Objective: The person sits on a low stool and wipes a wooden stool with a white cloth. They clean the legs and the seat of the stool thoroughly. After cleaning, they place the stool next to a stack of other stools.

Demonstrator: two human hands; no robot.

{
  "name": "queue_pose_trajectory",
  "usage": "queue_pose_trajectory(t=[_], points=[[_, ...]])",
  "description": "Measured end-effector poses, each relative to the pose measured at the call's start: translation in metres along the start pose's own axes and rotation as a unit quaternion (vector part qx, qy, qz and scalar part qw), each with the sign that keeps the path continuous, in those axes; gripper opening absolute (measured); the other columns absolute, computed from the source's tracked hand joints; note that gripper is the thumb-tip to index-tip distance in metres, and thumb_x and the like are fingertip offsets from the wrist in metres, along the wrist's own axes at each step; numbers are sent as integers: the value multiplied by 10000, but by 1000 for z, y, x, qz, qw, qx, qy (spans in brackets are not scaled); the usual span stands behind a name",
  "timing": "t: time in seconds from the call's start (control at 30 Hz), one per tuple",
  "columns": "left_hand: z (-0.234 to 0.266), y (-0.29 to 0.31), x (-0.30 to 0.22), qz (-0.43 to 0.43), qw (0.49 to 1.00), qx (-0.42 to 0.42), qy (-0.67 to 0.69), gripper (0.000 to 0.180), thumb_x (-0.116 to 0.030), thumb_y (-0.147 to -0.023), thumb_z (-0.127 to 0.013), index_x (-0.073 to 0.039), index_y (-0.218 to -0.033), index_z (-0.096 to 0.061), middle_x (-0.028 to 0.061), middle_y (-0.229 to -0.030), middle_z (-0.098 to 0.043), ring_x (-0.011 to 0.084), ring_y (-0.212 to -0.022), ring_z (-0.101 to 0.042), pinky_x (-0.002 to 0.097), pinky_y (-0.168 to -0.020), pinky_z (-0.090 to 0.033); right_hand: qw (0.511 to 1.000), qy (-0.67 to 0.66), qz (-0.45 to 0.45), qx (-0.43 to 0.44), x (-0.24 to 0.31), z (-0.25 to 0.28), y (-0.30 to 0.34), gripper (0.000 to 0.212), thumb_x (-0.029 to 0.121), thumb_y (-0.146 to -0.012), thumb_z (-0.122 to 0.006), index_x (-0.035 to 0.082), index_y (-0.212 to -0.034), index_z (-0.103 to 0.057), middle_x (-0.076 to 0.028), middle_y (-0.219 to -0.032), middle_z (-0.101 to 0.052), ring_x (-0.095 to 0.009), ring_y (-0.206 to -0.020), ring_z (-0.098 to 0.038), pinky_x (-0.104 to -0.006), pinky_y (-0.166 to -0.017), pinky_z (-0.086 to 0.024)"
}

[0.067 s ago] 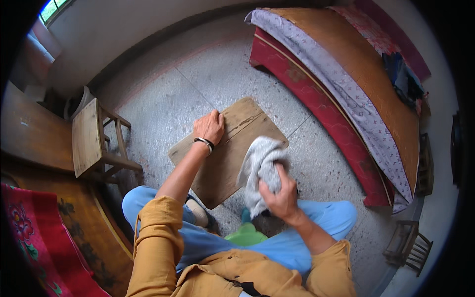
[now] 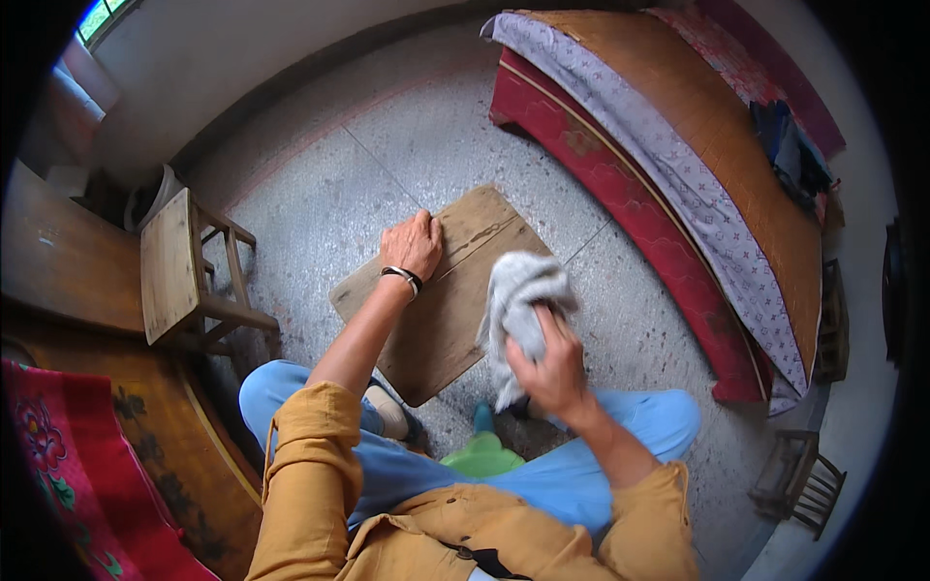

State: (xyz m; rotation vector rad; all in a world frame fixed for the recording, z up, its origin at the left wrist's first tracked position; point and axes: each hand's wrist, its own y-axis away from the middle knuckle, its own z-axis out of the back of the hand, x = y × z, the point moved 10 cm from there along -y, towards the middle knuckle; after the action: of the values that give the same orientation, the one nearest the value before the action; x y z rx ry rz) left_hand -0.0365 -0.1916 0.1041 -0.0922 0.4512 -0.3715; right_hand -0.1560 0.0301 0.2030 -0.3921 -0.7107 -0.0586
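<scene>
A worn wooden panel with rounded corners is tilted in front of my knees, its surface cracked along the grain near the far right; what supports it from below is hidden. My left hand, with bracelets at the wrist, rests on its upper left edge, fingers curled over the rim. Bunched in my right hand is a light grey cloth, which overlaps the panel's right side and hangs down towards my knee. Whether the cloth presses on the wood cannot be told.
To the left stands a wooden stool beside brown wooden furniture with a red floral cloth. A bed with a red side board fills the right. Between my legs is something green. A small chair stands lower right.
My right hand and the cloth have shifted slightly away from me, up along the panel's right side. The left hand keeps its place on the edge.
</scene>
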Motion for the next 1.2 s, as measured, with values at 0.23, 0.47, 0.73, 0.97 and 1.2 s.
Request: queue_pose_trajectory(t=[0.23,0.47,0.73,0.97,1.2], points=[[-1,-7,18,-2,1000,-17,16,309,-329,-943,-424,-60,-878,-562,161,-845,-654,351,-824,-624,469,-759,-435,963,263,5,51,-90,-104,-102,629,458,-826,-531,35,-1286,-472,-280,-1293,-446,-461,-1283,-341,-559,-1119,-149],[-5,-12,10,14,1000,14,-8,309,-329,-947,-416,-53,-910,-552,166,-896,-658,347,-856,-625,479,-790,-424,975,65,-172,121,-150,-97,-179,661,528,-771,-594,-8,-1154,-557,-300,-1061,-620,-433,-1008,-592,-466,-894,-453],[-5,-7,8,28,999,15,-15,294,-322,-950,-415,-62,-934,-552,157,-868,-644,333,-851,-626,469,-779,-422,983,-7,-156,94,-181,-34,-76,584,431,-777,-667,-57,-1088,-588,-283,-1027,-638,-393,-997,-618,-421,-857,-472],[-2,-12,9,9,1000,0,-8,307,-307,-956,-402,-38,-913,-544,180,-872,-648,361,-840,-622,476,-765,-447,984,31,-138,107,-150,-82,-155,678,463,-779,-646,-69,-1187,-541,-305,-1139,-592,-390,-1093,-578,-428,-933,-449],[-3,-11,12,18,1000,12,-5,330,-317,-966,-381,-32,-914,-539,199,-902,-651,384,-843,-624,504,-748,-465,980,5,-140,142,-146,-104,-178,718,516,-766,-629,-70,-1170,-534,-320,-1120,-587,-426,-1070,-570,-446,-922,-450]])
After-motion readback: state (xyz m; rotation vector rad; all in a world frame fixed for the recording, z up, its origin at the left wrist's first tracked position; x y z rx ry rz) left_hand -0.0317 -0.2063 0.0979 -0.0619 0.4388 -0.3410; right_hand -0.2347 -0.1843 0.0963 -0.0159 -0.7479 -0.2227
